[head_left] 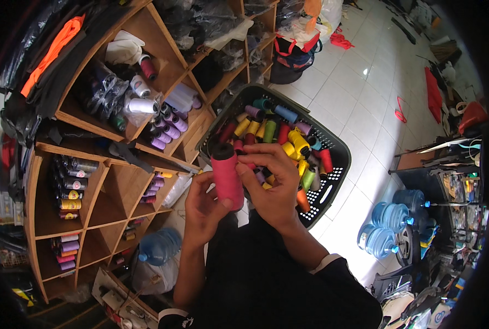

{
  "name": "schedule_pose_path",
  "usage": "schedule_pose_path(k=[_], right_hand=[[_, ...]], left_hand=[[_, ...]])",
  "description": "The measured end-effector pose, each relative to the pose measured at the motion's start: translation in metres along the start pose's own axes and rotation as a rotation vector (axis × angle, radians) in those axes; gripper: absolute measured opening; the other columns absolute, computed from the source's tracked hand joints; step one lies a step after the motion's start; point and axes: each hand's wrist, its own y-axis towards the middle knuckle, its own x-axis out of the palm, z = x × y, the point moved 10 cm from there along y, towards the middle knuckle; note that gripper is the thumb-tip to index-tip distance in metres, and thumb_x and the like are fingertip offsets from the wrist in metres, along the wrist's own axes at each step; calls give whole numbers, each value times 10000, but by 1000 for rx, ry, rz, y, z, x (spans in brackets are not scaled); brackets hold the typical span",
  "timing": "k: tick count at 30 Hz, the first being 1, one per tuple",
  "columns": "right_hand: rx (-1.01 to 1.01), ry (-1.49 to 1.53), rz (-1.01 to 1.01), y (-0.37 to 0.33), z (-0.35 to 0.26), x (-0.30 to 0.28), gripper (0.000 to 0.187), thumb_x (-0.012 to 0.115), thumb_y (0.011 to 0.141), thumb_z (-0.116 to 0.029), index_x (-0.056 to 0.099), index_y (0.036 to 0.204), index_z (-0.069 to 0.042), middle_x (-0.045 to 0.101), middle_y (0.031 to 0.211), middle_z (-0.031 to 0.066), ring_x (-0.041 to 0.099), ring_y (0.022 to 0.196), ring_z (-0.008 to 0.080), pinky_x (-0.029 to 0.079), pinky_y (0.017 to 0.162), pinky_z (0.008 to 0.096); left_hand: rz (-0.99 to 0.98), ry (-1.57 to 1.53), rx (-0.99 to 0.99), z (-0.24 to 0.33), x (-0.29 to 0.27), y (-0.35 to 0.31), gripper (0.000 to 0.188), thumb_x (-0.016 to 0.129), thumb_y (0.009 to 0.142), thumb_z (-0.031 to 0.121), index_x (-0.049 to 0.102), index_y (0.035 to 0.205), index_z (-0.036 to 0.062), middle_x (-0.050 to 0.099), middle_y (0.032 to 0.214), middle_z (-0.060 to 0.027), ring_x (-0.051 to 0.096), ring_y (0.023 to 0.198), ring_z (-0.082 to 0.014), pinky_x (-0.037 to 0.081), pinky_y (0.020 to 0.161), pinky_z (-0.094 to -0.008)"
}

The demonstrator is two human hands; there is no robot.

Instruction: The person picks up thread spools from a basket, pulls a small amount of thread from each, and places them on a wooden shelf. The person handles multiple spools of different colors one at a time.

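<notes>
Head view: we see the wooden shelf (115, 192) bounding the left side, its edges bent by the lens, while tiled floor (373, 109) gives room to the right, between the dark basket (341, 160) of mixed spools (299, 143) and the blue water jugs (391, 215). We find the pink spool (227, 181) raised, nearly upright, overlapping the basket's near-left part. Our left hand (201, 215) wraps its lower body, thumb across the front; our right hand (274, 183) brings thumb and forefinger narrowly together beside its upper part, contact uncertain.
</notes>
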Motion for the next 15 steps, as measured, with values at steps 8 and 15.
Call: schedule_pose_path(k=[8, 15], right_hand=[[73, 224, 15, 4, 3, 3, 55, 603, 813, 27, 568, 845, -1, 553, 918, 100, 552, 823, 147, 443, 766, 269], [59, -170, -116, 18, 62, -11, 151, 559, 836, 16, 525, 981, -9, 520, 910, 100, 538, 858, 183, 430, 776, 271]], left_hand=[[15, 25, 10, 6, 0, 0, 517, 672, 799, -19, 392, 1234, -18, 473, 1193, -117, 558, 1086, -230, 481, 903, -345], [8, -281, -105, -4, -7, 1, 506, 566, 877, 250, 375, 1284, 17, 546, 1166, -204, 602, 1045, -315, 539, 806, -385]])
